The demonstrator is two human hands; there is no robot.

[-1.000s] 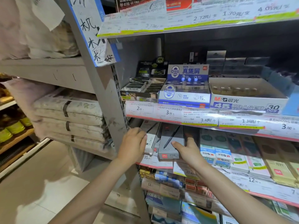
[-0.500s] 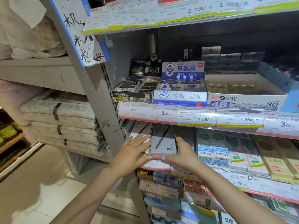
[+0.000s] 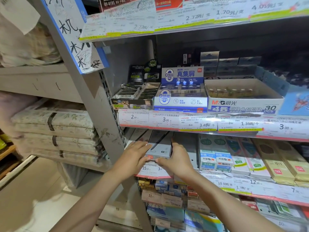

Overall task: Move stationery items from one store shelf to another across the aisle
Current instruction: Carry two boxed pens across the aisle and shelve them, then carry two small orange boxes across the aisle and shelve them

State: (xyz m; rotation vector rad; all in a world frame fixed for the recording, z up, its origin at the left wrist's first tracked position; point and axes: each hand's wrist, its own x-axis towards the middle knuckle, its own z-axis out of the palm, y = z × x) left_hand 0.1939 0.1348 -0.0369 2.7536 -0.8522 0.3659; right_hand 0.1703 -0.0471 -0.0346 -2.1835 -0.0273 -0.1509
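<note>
Shelf (image 3: 217, 177) edge with price tags, both hands' fingers clamped on grey pen box (image 3: 159, 148), tiled aisle floor (image 3: 33, 198).

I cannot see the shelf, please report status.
Both hands, left hand, right hand, grip grey pen box. Box still on shelf. Upper shelf edge close above.

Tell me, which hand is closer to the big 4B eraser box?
Right. The right hand is below the 4B eraser box, to its left; the left hand is further left, both gripping the grey pen box.
</note>
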